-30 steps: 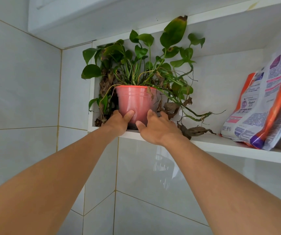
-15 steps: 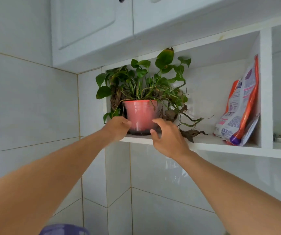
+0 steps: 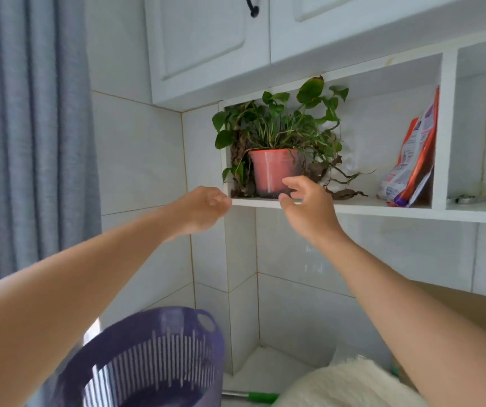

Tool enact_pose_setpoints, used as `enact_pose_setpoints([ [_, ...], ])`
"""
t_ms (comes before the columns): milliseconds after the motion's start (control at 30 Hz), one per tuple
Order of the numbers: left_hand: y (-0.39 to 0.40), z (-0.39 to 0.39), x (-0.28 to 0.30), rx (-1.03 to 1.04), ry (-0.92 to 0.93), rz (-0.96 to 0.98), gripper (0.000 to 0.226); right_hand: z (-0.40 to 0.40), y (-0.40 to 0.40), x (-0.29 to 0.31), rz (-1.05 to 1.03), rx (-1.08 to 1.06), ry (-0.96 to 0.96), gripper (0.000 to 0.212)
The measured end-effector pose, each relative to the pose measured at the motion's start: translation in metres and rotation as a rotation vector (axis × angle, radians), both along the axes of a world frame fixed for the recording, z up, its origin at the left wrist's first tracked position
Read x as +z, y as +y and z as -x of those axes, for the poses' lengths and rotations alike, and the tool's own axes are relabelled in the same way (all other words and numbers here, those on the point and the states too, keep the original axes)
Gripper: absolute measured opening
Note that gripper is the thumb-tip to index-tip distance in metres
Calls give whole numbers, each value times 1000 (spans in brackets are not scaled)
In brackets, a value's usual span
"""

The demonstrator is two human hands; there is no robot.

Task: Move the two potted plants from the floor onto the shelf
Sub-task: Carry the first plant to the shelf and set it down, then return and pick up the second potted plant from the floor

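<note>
The potted plant is seen standing on the shelf, at its left end. The left hand and right hand are held just before it with fingers loosely curled, and nothing is gripped.

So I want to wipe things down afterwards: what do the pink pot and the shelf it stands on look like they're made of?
The pink pot looks like thin moulded plastic: smooth, slightly glossy, with a pale streak of reflected light down its side. The shelf seems to be white painted or laminated board, matt, with a flat square front edge; which of the two cannot be told.
</note>
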State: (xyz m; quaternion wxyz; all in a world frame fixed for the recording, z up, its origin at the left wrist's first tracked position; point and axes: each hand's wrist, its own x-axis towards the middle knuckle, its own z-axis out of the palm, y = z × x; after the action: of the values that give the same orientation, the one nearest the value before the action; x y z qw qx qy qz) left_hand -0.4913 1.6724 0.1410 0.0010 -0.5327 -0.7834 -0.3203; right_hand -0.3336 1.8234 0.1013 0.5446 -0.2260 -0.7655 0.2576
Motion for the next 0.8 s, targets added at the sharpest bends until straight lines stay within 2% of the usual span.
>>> enact_pose_setpoints([
  [167,-60,-1,-13,55,-14,-106,35,1,-57,-10,304,222,189,24],
  [267,-103,2,-24,67,-67,-175,35,-1,-105,-21,391,350,202,14],
  [367,-150,1,-37,83,-131,-281,36,-1,-156,-28,407,452,191,17],
  [533,-243,-8,-60,88,-196,-408,21,6,-242,-41,371,572,177,18],
  [800,-428,-22,-101,256,-248,-540,21,49,-402,-71,386,818,148,18],
])
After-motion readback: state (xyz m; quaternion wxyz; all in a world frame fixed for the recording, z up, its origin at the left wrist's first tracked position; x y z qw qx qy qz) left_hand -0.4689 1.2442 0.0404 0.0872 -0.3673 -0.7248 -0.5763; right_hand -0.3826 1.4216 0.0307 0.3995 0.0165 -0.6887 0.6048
